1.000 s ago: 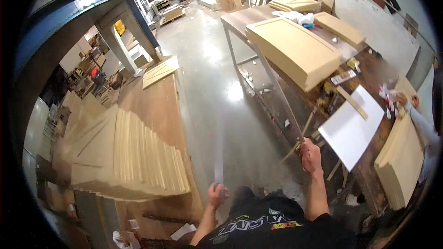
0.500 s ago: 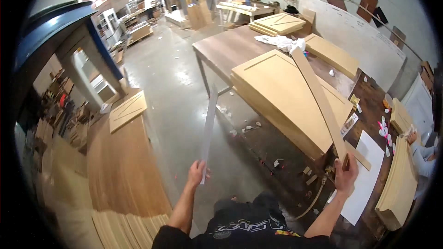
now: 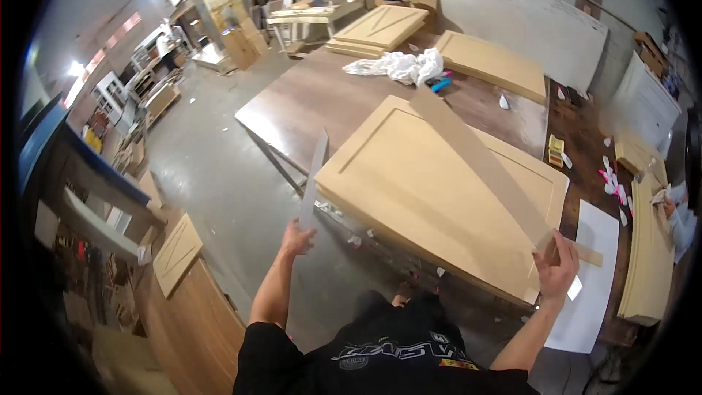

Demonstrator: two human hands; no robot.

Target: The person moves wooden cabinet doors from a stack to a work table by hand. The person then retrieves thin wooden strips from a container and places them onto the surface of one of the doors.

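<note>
My left hand (image 3: pixel 295 237) grips the lower end of a long thin grey strip (image 3: pixel 316 179), which points up and away beside the stack's left edge. My right hand (image 3: pixel 557 269) is closed on the near end of a long flat tan strip (image 3: pixel 479 164). That strip slants far-left over a stack of pale framed panels (image 3: pixel 417 186) on the table. Whether it rests on the top panel I cannot tell. A short tan strip (image 3: pixel 589 254) shows just right of my right hand; whether it joins the long one is hidden.
White crumpled cloth (image 3: pixel 402 67) lies on the brown table (image 3: pixel 292 99) behind the stack, near more panels (image 3: pixel 493 62). A white sheet (image 3: pixel 596 285) is at the right. Another person's hand (image 3: pixel 668 207) touches panels (image 3: pixel 647 256) at far right. Boards (image 3: pixel 197 314) stand low at left.
My view has turned right and come closer to the table. The grey strip now reaches the stack's left edge, and the tan strip lies more across the top panel in view.
</note>
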